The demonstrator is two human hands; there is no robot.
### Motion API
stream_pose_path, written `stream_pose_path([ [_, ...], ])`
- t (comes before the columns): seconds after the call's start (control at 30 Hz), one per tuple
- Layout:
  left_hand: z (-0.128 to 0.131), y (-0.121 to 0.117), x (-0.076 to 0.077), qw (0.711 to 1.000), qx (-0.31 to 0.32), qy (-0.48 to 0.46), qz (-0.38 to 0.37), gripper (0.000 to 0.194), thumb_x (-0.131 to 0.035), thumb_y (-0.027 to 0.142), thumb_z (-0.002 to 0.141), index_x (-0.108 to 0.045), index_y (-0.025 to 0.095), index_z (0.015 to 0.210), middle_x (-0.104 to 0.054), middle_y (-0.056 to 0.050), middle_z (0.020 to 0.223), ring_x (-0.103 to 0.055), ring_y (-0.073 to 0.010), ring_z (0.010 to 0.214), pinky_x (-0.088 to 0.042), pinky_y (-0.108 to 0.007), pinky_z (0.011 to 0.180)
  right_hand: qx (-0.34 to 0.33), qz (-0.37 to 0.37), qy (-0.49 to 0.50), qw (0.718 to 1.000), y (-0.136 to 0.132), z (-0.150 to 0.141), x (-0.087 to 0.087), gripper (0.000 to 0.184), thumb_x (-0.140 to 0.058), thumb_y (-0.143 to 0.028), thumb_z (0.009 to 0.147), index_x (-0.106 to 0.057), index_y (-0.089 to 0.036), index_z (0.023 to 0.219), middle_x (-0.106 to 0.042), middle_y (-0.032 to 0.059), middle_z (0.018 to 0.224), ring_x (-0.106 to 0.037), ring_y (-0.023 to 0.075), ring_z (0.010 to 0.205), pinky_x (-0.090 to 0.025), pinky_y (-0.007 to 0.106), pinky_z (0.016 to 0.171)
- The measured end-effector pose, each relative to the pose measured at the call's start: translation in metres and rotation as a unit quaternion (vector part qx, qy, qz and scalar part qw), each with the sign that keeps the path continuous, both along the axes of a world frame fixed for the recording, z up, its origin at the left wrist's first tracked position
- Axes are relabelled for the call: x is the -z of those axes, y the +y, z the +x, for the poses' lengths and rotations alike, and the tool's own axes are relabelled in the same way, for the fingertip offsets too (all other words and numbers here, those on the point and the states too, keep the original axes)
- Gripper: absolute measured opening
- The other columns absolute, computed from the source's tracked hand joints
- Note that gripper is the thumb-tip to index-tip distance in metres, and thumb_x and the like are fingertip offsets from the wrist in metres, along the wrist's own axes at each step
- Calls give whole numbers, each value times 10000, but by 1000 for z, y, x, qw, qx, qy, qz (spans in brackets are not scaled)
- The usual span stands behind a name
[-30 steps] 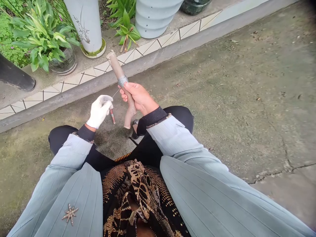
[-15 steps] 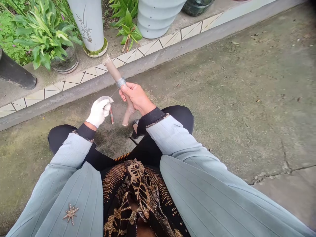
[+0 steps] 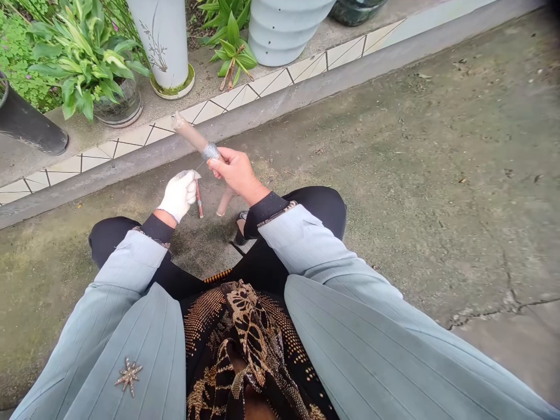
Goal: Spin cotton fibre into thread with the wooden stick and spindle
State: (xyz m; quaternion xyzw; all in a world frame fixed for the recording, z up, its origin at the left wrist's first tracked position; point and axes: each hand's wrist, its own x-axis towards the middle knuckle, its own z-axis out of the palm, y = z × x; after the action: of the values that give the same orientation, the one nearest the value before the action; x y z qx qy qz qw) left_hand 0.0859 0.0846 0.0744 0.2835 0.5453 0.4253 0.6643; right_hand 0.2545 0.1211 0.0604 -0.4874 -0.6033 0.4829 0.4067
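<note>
**Wire-wrapped wooden stick gripped in the bare right hand**

The stick is held in the closed right fist and is tilted up and away from the hands, with its lower end showing below the fist. A coil of wire is wound round it just ahead of the fist. A thin strand is led from the coil to the white-gloved left hand, which is pinched almost shut, apparently on the strand. A reddish cylinder is seen just below that hand; whether it is held cannot be told. The stick is judged stiff and fairly light, best held by its bare shaft; the strand is likely to be springy and slippery. Beyond the hands, a leafy plant is kept in a glass pot.
</note>
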Motion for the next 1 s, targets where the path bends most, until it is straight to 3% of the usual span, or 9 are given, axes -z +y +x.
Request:
stream_pose_path([
  [0.13,-6,-2,0,995,77,-3,58,240,-789,363,904,-661,163,866,-374,119,445,-218,-35,352,-153,-201,376,25,-21,-38,999,13,14,2,372,-749,-558,913,-657,-198,905,-534,-14,676,-512,147,647,-446,284,623],
  [0.23,-12,-4,0,990,114,16,84,284,-830,399,839,-683,158,867,-404,113,449,-231,-33,351,-152,-206,375,11,-30,-97,995,17,21,2,293,-752,-463,898,-671,-182,923,-540,-7,697,-526,164,670,-448,306,653],
  [0.33,-15,-6,0,988,115,34,96,319,-847,427,795,-681,160,848,-407,113,449,-239,-33,351,-154,-209,374,-4,-15,-178,984,18,22,1,234,-731,-389,898,-698,-166,958,-589,19,735,-564,201,748,-458,334,714],
  [0.53,-15,-7,5,993,82,29,83,313,-821,434,770,-681,160,832,-420,108,459,-238,-33,352,-160,-212,378,1,8,-281,960,21,22,2,245,-722,-400,921,-713,-165,991,-677,68,855,-601,247,854,-473,382,825],
  [0.8,-21,-6,3,996,65,-37,44,175,-666,266,707,-730,128,795,-458,66,452,-274,-46,342,-178,-201,370,2,-6,-197,980,21,27,2,247,-745,-420,938,-703,-184,999,-646,49,819,-618,246,838,-513,383,800],
  [1.0,-19,-6,-4,999,51,-13,6,107,-681,233,703,-704,133,733,-521,33,473,-320,-44,348,-189,-187,371,1,-13,-130,991,21,29,1,348,-822,-474,897,-720,-174,1041,-590,25,767,-618,225,790,-517,364,767],
])
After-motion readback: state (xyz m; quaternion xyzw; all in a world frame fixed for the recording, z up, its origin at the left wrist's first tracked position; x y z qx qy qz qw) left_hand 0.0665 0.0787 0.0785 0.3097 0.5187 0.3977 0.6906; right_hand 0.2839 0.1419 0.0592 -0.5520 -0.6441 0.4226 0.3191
